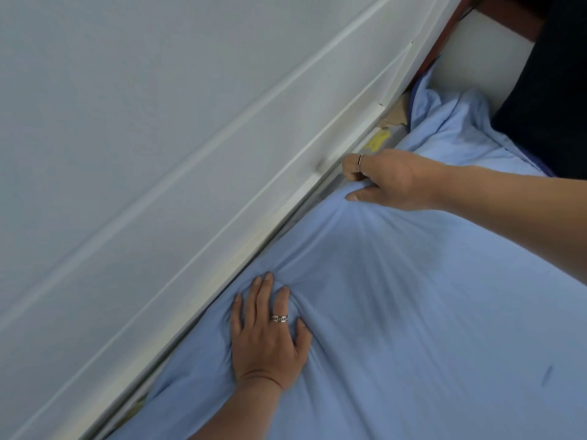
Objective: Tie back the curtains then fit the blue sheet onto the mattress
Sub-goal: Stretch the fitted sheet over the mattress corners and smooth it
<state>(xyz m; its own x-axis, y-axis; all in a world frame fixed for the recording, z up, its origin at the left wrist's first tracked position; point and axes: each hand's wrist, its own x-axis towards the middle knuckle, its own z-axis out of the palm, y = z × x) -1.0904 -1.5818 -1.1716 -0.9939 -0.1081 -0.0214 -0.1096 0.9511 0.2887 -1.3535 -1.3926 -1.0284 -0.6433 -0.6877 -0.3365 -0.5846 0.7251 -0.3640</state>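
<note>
Light blue fabric sheet (pixel 413 296): spread over the grey-and-yellow patterned mattress (pixel 379 141), filling the lower right of the view and running right up against the white panelled wall (pixel 143 122). Creased in radiating folds along the wall side. Bunched and loose at the far end, top right, beside a dark navy cloth mass (pixel 552 90).

Left hand (pixel 266 338): palm down on the sheet, close to the wall-side edge. Fingers (pixel 265 290) straight and spread, pressing the fabric down, with folds gathered between them. Dark-banded silver ring (pixel 280 318) on one finger.

Right hand (pixel 394 179): farther along the same edge, well apart from the left hand. Fingers (pixel 351 169) curled round the sheet's border, thumb laid along the top of the fabric, pinching it. Fabric drawn into tight creases from this grip toward the left hand. Thin band ring (pixel 360 162) on one finger.

Mattress: almost wholly covered. Exposed in a narrow strip between sheet edge and wall, just beyond the right hand, and in a second small patch at the lower left edge.

Tan cardboard-like scrap (pixel 397 114): in the gap between wall and sheet, past the exposed strip.

Red-brown wooden edge (pixel 444 36): top right, alongside the wall.
</note>
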